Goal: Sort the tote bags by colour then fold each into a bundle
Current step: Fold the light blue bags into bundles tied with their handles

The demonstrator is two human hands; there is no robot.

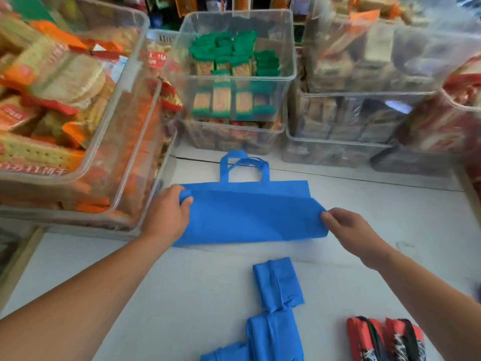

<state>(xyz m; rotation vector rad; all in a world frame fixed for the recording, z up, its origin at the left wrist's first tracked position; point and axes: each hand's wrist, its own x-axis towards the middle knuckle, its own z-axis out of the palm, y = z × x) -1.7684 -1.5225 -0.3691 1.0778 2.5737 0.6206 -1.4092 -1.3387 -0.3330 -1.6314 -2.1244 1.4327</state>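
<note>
A blue tote bag lies across the white table, handles pointing away from me, its lower part folded up over the upper part. My left hand pinches the folded edge at the bag's left end. My right hand pinches the same edge at the right end. Nearer to me lie folded blue bundles, one behind another, with more blue fabric at the bottom edge. Two red bundles with black straps lie at the bottom right.
Clear plastic bins of packaged snacks ring the table: a stacked pair at the left, one with green packs at the back centre, more at the right. A wooden edge runs along the left side.
</note>
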